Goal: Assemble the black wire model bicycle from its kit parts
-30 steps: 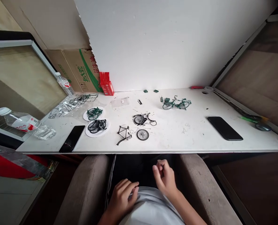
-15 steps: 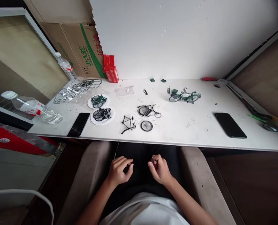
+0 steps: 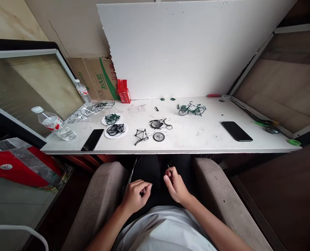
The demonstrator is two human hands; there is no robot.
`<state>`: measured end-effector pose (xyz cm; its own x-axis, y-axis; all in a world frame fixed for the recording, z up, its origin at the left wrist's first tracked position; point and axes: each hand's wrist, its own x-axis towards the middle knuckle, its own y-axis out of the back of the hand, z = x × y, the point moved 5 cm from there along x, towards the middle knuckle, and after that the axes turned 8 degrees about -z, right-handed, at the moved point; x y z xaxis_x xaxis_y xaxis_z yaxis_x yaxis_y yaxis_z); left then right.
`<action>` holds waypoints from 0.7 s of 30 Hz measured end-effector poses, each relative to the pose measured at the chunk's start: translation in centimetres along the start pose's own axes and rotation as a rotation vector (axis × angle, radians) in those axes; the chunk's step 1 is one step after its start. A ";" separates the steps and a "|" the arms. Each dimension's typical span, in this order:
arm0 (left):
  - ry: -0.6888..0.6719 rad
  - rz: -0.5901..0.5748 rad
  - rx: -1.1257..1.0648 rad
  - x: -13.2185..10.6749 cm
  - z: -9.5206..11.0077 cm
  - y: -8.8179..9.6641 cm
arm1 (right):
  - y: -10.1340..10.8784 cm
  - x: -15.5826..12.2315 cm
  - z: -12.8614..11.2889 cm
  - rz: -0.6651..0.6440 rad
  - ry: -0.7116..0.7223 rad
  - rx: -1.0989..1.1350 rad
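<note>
Over my lap, my left hand (image 3: 138,195) is closed, thumb tip against the curled fingers; whatever it may pinch is hidden. My right hand (image 3: 176,184) is closed too, and a small thin dark piece (image 3: 169,168) pokes up between thumb and forefinger. On the table beyond lie a black toy bicycle frame (image 3: 141,136), a loose wheel (image 3: 159,136) and a partly built black bicycle section (image 3: 160,123). Farther right stands a green model bicycle (image 3: 191,109). Two paper plates hold green bicycle parts (image 3: 112,119) and black bicycle parts (image 3: 115,129).
Phones lie at the left (image 3: 92,140) and right (image 3: 236,131) of the white table (image 3: 186,141). Water bottles (image 3: 56,125), part sprues (image 3: 92,109) and a red box (image 3: 124,91) stand toward the left. Chair arms (image 3: 102,195) flank my lap.
The head view has tilted up and shifted right. My left fingers have drawn closer to the thumb. The thin piece in my right hand now points more upward.
</note>
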<state>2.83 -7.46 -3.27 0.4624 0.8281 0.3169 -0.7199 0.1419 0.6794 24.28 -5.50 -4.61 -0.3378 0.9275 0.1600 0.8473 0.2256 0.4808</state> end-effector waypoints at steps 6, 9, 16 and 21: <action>0.003 0.109 0.053 -0.1 -0.2 0.7 | 0.5 0.2 -0.2 0.117 0.010 0.045; -0.047 0.168 0.128 0.4 0.0 1.4 | 1.3 0.8 -0.9 0.200 0.043 0.066; -0.104 0.354 0.338 7.8 -1.9 5.3 | 5.9 8.3 -1.7 0.356 0.080 0.095; 0.083 0.272 0.387 14.3 -5.7 7.2 | 10.4 17.0 -1.4 0.466 0.056 0.195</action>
<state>1.34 8.48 2.38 0.2301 0.8498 0.4743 -0.5563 -0.2851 0.7806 26.78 12.22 4.33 0.0778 0.9267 0.3676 0.9722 -0.1522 0.1781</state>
